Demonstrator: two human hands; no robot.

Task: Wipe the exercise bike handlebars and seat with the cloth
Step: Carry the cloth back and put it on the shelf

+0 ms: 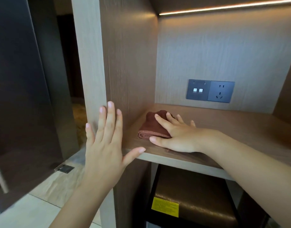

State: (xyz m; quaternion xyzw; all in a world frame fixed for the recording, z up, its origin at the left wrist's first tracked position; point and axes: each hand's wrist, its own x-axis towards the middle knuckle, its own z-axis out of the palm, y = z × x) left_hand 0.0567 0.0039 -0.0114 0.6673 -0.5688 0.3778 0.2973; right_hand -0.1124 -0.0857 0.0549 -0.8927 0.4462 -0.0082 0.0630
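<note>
A folded brown cloth (pixel 151 127) lies at the left end of a wooden shelf (pixel 232 127) inside a cabinet niche. My right hand (pixel 174 134) rests flat on top of the cloth, fingers spread over it and thumb at its front edge, not closed around it. My left hand (pixel 107 139) is open with fingers apart, its palm against the niche's left upright panel (pixel 92 71) and its thumb touching the shelf's front edge. No exercise bike is in view.
A grey socket plate (pixel 210 90) sits on the back wall above the shelf. A light strip (pixel 223 7) glows at the top. A dark door (pixel 21 96) stands open at left. Below the shelf is a dark box with a yellow label (pixel 165 206).
</note>
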